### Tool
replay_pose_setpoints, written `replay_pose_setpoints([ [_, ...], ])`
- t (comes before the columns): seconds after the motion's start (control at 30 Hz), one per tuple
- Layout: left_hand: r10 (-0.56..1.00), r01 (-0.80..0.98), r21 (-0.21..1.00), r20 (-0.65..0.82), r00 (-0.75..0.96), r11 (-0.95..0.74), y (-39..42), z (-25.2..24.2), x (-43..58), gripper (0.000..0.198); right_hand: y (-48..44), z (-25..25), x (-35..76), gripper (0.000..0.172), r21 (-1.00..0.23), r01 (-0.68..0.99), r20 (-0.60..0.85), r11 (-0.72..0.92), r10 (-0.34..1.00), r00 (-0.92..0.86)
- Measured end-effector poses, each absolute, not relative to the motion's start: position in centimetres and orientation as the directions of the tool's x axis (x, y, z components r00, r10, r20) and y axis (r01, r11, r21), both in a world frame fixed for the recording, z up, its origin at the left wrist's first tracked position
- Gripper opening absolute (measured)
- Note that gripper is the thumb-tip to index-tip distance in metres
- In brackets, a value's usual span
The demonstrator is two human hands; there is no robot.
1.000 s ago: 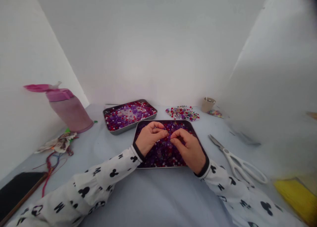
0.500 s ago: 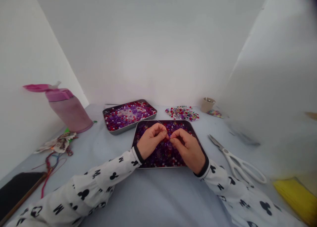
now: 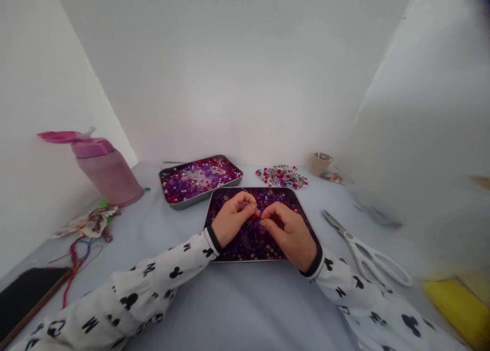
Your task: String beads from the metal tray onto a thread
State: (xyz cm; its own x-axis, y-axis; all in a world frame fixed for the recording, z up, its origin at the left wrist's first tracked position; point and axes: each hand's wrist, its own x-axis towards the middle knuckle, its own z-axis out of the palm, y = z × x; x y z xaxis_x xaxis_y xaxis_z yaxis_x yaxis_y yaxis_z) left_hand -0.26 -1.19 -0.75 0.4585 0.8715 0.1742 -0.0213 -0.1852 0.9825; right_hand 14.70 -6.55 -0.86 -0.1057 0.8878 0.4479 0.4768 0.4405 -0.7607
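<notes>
While your left hand [image 3: 233, 217] and right hand [image 3: 293, 237] pinch closed, contents too small to tell, steady them above the beads [image 3: 250, 241].

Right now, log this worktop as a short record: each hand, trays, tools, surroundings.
Left hand: over the near tray, fingertips pinched; anything held is too small to tell
Right hand: over the same tray, fingertips close to the left hand's
Near tray: purple and red beads
Far tray: purple, red and pale beads
Loose pile: mixed beads on the cloth
Tools: scissors, right of near tray
Left side: pink bottle, lid up
</notes>
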Motion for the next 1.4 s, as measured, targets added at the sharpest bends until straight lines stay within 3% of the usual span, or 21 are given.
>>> replay_pose_setpoints([
  [0.23,0.845,-0.045,0.985,0.166,0.508,-0.166,-1.4,-0.5,0.0,0.016,-6.5,-0.9,14.8,0.009,-0.735,0.475,0.495,0.484,0.861,-0.111],
  [0.47,0.856,0.061,0.994,0.05,0.515,-0.095,-1.4,-0.7,0.0,0.014,-7.0,-0.8,14.6,0.015,-0.569,0.523,0.673,0.634,0.725,-0.147],
  [0.6,0.836,0.122,0.985,0.036,0.547,-0.122,-1.3,-0.8,-0.2,0.011,-7.0,-0.8,14.6,0.018,-0.493,0.519,0.695,0.698,0.675,-0.249],
  [0.77,0.823,0.222,0.947,0.07,0.563,-0.232,-1.3,-0.1,-0.4,0.011,-6.7,-1.3,14.8,0.016,-0.55,0.54,0.627,0.637,0.742,-0.237],
  [1.13,0.796,0.29,0.92,0.037,0.604,-0.262,-1.5,0.4,-0.6,0.008,-6.4,-1.0,15.1,0.012,-0.744,0.503,0.45,0.44,0.886,-0.109],
  [1.23,0.787,0.361,0.835,0.132,0.603,-0.416,-1.8,0.6,-0.8,0.01,-6.0,-1.0,15.4,0.011,-0.807,0.449,0.374,0.384,0.92,-0.116],
  [1.4,0.678,0.511,0.454,0.389,0.624,-0.73,-2.8,1.3,-0.8,0.01,-5.2,-1.5,15.7,0.012,-0.947,0.202,0.216,0.248,0.962,-0.168],
])
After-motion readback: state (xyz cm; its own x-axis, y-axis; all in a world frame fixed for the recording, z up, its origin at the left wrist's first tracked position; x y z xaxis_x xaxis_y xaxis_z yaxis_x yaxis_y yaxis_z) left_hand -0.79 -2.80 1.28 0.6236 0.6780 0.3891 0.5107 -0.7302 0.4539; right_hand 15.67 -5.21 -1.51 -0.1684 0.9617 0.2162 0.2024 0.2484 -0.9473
